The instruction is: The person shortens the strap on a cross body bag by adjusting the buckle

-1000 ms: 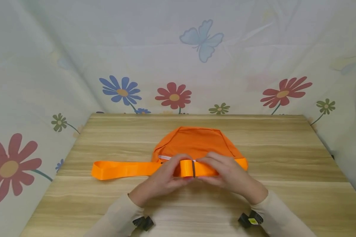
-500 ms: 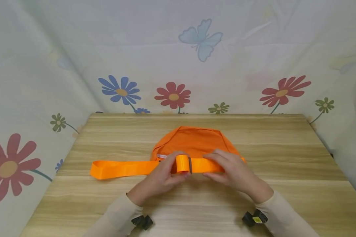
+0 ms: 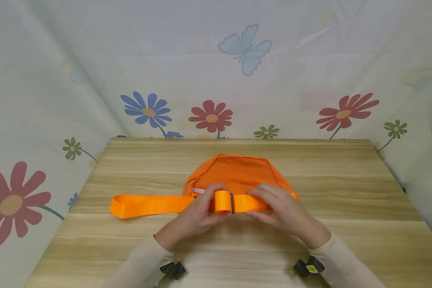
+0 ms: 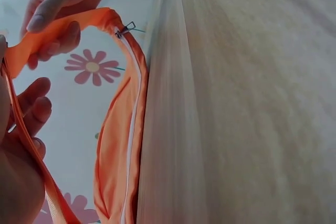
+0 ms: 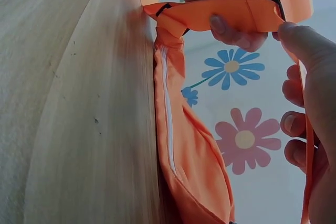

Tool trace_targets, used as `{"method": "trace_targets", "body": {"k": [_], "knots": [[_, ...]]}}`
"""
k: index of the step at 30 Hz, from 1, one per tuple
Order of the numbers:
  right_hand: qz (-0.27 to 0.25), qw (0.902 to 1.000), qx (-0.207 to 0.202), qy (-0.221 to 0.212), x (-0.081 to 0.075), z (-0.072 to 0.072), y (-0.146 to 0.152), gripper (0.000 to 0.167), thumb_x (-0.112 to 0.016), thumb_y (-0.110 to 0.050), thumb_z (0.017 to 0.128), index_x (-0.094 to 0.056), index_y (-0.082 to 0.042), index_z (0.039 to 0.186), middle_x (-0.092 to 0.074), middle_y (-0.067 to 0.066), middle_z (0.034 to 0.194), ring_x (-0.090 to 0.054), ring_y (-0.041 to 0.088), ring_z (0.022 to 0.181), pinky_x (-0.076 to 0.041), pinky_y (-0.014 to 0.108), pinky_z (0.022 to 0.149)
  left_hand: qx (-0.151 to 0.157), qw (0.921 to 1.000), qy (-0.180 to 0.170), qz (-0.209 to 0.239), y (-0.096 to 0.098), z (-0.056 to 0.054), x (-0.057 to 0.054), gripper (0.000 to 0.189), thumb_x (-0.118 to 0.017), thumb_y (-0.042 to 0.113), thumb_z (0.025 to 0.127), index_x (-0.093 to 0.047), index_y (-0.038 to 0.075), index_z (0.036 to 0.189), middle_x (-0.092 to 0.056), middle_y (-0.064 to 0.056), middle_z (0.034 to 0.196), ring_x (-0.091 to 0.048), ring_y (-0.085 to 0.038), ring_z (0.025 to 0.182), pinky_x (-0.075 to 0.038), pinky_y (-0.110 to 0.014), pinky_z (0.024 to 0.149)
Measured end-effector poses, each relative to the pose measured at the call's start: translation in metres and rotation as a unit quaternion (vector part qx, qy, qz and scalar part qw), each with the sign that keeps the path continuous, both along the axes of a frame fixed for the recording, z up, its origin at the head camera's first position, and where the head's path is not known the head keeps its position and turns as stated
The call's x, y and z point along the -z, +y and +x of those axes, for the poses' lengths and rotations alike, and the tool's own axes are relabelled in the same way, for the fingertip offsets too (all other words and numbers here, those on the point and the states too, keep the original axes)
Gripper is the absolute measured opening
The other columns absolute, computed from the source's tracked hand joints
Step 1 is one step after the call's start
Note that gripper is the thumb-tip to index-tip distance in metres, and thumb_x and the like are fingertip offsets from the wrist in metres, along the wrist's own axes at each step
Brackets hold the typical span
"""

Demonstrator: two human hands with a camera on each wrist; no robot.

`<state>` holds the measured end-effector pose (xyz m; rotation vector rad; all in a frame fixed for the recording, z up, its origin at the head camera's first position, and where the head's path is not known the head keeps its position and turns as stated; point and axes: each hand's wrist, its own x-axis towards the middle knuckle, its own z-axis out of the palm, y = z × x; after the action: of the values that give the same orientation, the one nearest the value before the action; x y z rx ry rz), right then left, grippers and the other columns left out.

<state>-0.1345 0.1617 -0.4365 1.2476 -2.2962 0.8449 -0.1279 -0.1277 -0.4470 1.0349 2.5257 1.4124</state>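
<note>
An orange waist bag (image 3: 245, 172) lies on the wooden table, its white zipper (image 5: 169, 108) showing in the wrist views. Its orange strap (image 3: 243, 203) is raised along the bag's near side. A dark slider buckle (image 3: 232, 203) sits on the strap, and a short loop of webbing (image 3: 222, 201) bulges to its left. My left hand (image 3: 196, 218) pinches the strap by this loop, thumb below and fingers above. To the right of the buckle, my right hand (image 3: 286, 212) holds the strap between thumb and fingers. Part of the bag is hidden behind both hands.
The strap's free-lying folded length (image 3: 147, 206) stretches left across the wooden table (image 3: 345, 180). White cloth walls (image 3: 173, 60) printed with flowers and a butterfly rise behind the table and at both sides.
My right hand has slid right along the strap, away from the buckle. The loop and buckle have shifted slightly left with my left hand. The bag stays in place.
</note>
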Motion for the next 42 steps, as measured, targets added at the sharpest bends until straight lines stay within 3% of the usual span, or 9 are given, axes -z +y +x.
{"method": "trace_targets", "body": {"k": [9,15,22,29,36,42], "knots": [[-0.008,0.9992,-0.022,-0.033,-0.004,0.002,-0.007,0.044,-0.074,-0.044,0.102,-0.069,-0.01,0.128,-0.068,-0.004,0.11,-0.06,0.008,0.09,-0.053,0.015,0.082,0.0,0.9997,0.022,-0.008,0.004,-0.001,-0.002,0.061,-0.087,0.02,0.093,-0.046,0.011,0.137,-0.067,-0.006,0.121,-0.066,-0.017,0.104,-0.062,-0.034,0.097],[-0.005,0.9982,-0.032,-0.051,-0.007,0.004,-0.012,0.051,-0.09,-0.029,0.09,-0.068,-0.01,0.133,-0.069,-0.004,0.114,-0.063,0.008,0.096,-0.054,0.013,0.09,0.006,0.9987,0.044,-0.026,0.007,-0.002,-0.004,0.067,-0.091,0.022,0.089,-0.046,0.007,0.136,-0.07,-0.007,0.117,-0.067,-0.016,0.097,-0.063,-0.032,0.092],[-0.015,0.9973,-0.039,-0.06,-0.006,0.005,-0.015,0.063,-0.096,-0.018,0.079,-0.068,-0.008,0.135,-0.069,-0.002,0.115,-0.063,0.01,0.098,-0.054,0.012,0.093,0.011,0.9978,0.037,-0.055,0.008,-0.005,-0.006,0.071,-0.091,0.023,0.086,-0.044,0.009,0.137,-0.07,-0.006,0.12,-0.067,-0.017,0.102,-0.062,-0.035,0.099],[-0.026,0.9978,-0.049,-0.036,-0.003,0.002,-0.016,0.051,-0.091,-0.025,0.089,-0.068,-0.007,0.131,-0.069,-0.001,0.112,-0.064,0.01,0.095,-0.056,0.015,0.089,0.014,0.9965,0.034,-0.075,0.008,-0.006,-0.01,0.071,-0.092,0.025,0.085,-0.048,0.01,0.138,-0.069,-0.007,0.13,-0.069,-0.021,0.113,-0.061,-0.038,0.104],[-0.038,0.9974,-0.055,-0.028,-0.001,-0.001,-0.015,0.052,-0.095,-0.018,0.084,-0.068,-0.006,0.126,-0.068,0.001,0.107,-0.062,0.011,0.09,-0.055,0.019,0.083,-0.009,0.9855,0.11,-0.129,0.002,-0.005,-0.011,0.058,-0.09,0.028,0.09,-0.059,0.009,0.135,-0.074,-0.007,0.127,-0.067,-0.021,0.109,-0.06,-0.039,0.1],[-0.05,0.9969,-0.059,-0.012,0.002,-0.003,-0.013,0.044,-0.086,-0.031,0.095,-0.067,-0.003,0.124,-0.068,0.004,0.107,-0.062,0.014,0.089,-0.055,0.021,0.081,-0.016,0.9887,0.081,-0.125,-0.004,-0.006,-0.012,0.053,-0.089,0.031,0.09,-0.063,0.012,0.132,-0.074,-0.002,0.127,-0.07,-0.019,0.114,-0.061,-0.039,0.105]]}}
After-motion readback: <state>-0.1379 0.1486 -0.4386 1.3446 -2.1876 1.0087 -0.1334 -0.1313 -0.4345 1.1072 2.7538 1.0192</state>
